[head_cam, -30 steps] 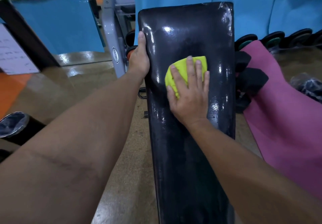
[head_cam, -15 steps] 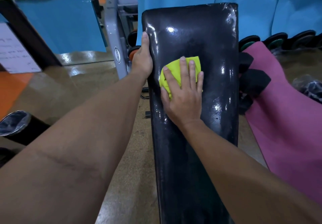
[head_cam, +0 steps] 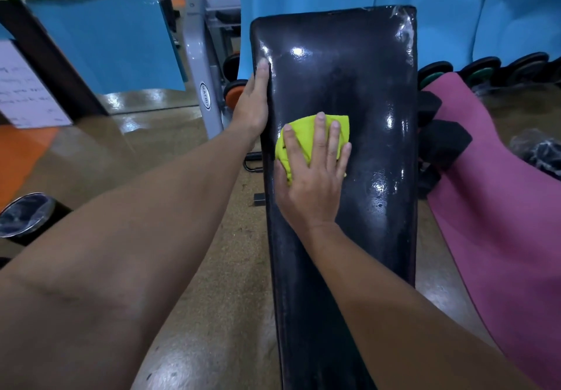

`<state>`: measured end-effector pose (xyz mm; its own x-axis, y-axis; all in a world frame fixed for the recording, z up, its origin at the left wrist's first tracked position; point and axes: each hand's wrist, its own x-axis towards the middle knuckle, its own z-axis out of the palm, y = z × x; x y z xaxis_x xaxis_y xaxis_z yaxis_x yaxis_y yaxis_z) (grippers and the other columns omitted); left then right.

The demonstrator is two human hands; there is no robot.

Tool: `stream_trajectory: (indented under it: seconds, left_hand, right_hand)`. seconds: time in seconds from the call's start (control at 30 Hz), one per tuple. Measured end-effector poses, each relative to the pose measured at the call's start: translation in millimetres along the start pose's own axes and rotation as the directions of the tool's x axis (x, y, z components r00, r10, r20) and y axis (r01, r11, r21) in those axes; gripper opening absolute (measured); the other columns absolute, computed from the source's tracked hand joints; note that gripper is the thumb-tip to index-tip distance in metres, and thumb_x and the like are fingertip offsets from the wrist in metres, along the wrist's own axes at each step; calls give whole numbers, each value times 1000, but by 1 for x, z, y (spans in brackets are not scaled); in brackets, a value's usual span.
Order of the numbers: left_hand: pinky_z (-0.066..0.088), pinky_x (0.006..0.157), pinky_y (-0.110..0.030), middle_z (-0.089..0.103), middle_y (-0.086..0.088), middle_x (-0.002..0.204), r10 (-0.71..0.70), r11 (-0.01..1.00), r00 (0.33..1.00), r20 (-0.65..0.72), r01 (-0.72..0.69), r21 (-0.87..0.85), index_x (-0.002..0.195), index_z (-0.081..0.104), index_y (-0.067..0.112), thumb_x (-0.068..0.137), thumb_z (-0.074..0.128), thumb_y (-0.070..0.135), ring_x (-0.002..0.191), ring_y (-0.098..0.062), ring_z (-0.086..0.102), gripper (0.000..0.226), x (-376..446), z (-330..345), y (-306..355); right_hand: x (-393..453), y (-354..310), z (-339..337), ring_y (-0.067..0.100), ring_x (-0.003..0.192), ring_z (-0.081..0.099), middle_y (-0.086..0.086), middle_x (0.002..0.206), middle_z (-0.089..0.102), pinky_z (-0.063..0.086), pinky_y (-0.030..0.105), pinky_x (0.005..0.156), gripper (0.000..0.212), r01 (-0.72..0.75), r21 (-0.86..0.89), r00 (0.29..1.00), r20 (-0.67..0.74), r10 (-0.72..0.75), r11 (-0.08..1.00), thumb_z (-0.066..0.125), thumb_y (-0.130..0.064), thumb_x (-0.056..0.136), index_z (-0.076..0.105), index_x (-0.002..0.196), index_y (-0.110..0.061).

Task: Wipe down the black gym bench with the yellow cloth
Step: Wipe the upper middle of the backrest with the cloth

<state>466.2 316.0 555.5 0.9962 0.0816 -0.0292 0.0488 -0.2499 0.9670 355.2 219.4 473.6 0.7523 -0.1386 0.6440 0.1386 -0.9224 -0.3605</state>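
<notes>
The long black gym bench [head_cam: 376,92] runs away from me down the middle of the view, its padded top glossy with light spots. A folded yellow cloth [head_cam: 299,134] lies on the pad's left half. My right hand [head_cam: 312,177] presses flat on the cloth with straight, spread fingers, covering most of it. My left hand [head_cam: 253,104] holds the bench's left edge, thumb up along the pad's corner and the fingers hidden behind the side.
A pink mat [head_cam: 498,195] lies right of the bench, with black dumbbells [head_cam: 440,140] between them and more weights [head_cam: 482,71] along the blue wall. A grey rack post [head_cam: 202,83] stands to the left. A dark round bin [head_cam: 24,216] sits at far left.
My right hand slid the yellow cloth leftward and then toward me along the pad. My left hand stayed on the bench's left edge.
</notes>
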Motion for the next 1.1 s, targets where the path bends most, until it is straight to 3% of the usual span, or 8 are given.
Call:
stream_trajectory:
  seconds: [0.1,0.23,0.4,0.5,0.6,0.7,0.93,1.1]
  left_hand:
    - [27,110,-20,49,13,156,97,995,995,9,-97,6,160,41,32,105,40,65,130,1,41,64,-3,1,-9]
    - [38,116,-23,57,17,146,125,992,991,45,-126,15,156,45,36,102,48,65,130,0,54,61,-7,-1,-24]
    - [37,91,-1,58,31,127,130,991,991,13,-131,32,150,50,40,106,46,58,106,27,49,48,-9,2,-38]
    - [38,92,-1,58,35,121,126,992,992,0,-126,25,149,50,39,107,46,56,106,28,49,46,-8,3,-39]
    - [36,86,6,57,35,119,128,991,992,-24,-127,44,150,50,38,108,46,53,101,30,48,45,-8,3,-39]
    - [37,88,3,60,33,119,133,990,991,-27,-132,52,149,52,36,108,47,53,101,30,50,45,-7,2,-39]
    - [36,91,0,59,40,115,122,992,991,-54,-120,47,148,53,41,106,48,58,99,32,51,46,-5,4,-42]
    - [38,100,-11,61,36,113,100,995,992,-82,-98,31,146,56,39,105,48,59,105,21,53,46,-8,5,-42]
  right_hand:
    - [-11,-5,4,43,157,18,21,168,25,11,62,126,55,82,-5,997,13,-82,997,56,-40,100,49,153,-28]
    - [-27,13,1,41,156,23,20,166,30,18,61,126,50,201,-12,979,20,-201,980,60,-39,100,56,149,-28]
    - [-22,14,0,41,155,28,20,165,34,19,60,126,52,121,-29,992,-28,-122,992,61,-39,96,58,147,-28]
    - [-22,-2,4,42,156,22,21,166,29,14,62,126,54,62,3,998,-9,-62,998,58,-38,97,55,150,-28]
    - [-31,-2,5,41,157,21,19,167,29,14,62,127,51,168,-1,985,31,-167,986,59,-37,97,58,147,-28]
    - [-36,18,-1,39,156,25,18,166,32,19,60,126,48,230,-2,972,43,-229,973,59,-40,99,59,146,-28]
    - [-13,28,-9,43,156,22,22,166,29,15,63,125,53,-11,-23,999,-46,9,1000,55,-39,99,54,150,-26]
    - [-38,46,-14,42,155,26,21,165,32,21,63,124,53,156,-27,988,20,-155,987,59,-40,98,55,150,-27]
